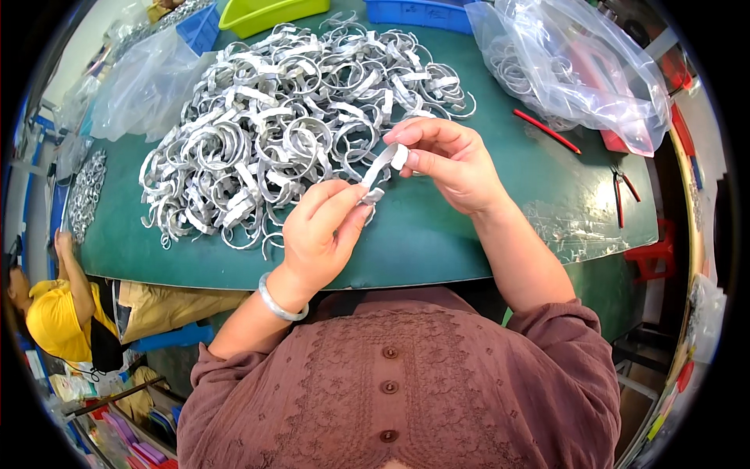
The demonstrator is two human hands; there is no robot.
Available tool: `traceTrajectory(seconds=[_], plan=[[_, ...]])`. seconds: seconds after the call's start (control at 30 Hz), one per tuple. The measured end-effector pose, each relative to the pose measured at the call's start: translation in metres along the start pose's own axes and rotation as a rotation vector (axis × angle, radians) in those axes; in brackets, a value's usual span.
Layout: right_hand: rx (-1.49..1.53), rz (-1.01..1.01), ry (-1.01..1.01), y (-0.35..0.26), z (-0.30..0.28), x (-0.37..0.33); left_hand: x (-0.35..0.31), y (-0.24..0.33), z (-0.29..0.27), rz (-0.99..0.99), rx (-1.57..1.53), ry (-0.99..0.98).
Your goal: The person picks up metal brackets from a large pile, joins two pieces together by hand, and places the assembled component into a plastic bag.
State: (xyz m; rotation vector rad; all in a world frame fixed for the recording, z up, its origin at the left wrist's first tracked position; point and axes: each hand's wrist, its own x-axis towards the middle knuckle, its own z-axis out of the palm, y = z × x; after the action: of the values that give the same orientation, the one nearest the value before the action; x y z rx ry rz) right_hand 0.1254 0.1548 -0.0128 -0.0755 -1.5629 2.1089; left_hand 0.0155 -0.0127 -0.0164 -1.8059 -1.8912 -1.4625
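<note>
Both hands pinch one bent metal strip (384,168): left hand (320,234) low, right hand (449,160) high; strip pile (289,109) on far green bench (437,227).

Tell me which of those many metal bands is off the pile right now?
The metal band pinched between the left hand and right hand; the rest lie tangled in the pile on the green table.

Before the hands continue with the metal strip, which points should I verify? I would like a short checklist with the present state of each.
1. Left hand pinches the lower end of the metal strip: ok.
2. Right hand pinches its upper end: ok.
3. Strip is lifted free of the pile of metal bands: ok.
4. Green table in front of the hands has bare space: ok.
5. Pliers lie apart, to the right: ok.
6. Strip is undamaged: cannot tell.
</note>
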Motion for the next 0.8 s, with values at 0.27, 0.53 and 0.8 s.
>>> traceTrajectory(seconds=[0.27, 0.53, 0.8], plan=[[0.029, -0.11, -0.05, -0.0011, 0.0009, -0.0003, -0.0024, -0.001, 0.0006, 0.089, 0.075, 0.045], [0.055, -0.124, -0.121, -0.0006, -0.0013, -0.0002, -0.0091, -0.0098, 0.004, 0.058, -0.02, 0.106], [0.087, -0.154, -0.094, 0.0012, 0.0013, 0.0004, -0.0064, -0.0094, 0.002, 0.099, -0.014, 0.116]])
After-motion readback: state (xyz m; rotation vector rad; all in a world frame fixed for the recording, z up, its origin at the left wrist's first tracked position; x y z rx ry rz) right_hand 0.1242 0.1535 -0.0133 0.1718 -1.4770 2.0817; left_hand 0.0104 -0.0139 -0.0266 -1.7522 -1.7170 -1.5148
